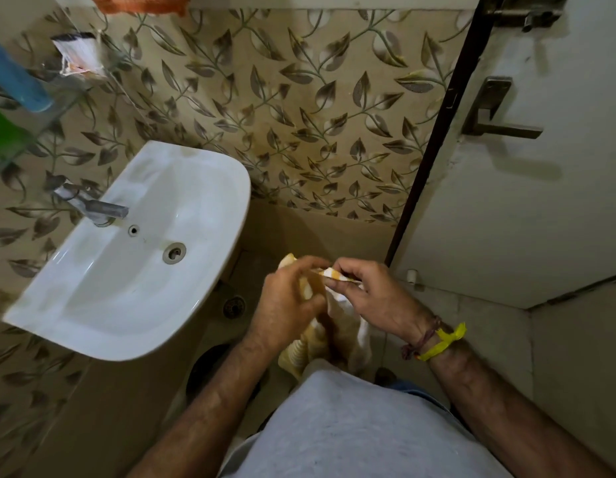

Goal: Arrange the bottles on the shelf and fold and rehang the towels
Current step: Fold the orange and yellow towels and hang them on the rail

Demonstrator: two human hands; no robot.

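Hanging limp at waist height beside the sink (pixel 230 188): one yellow-and-white towel (pixel 337 274), light, soft, likely to slump. Left hand (pixel 286 301) and right hand (pixel 372 294) both pinch its upper edge; corners seem the best hold.

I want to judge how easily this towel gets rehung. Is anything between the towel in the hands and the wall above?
Nothing visible blocks it. Both the left hand and right hand grip the yellow-and-white towel beside the sink. An orange towel hangs at the top edge; the rail itself is out of frame.
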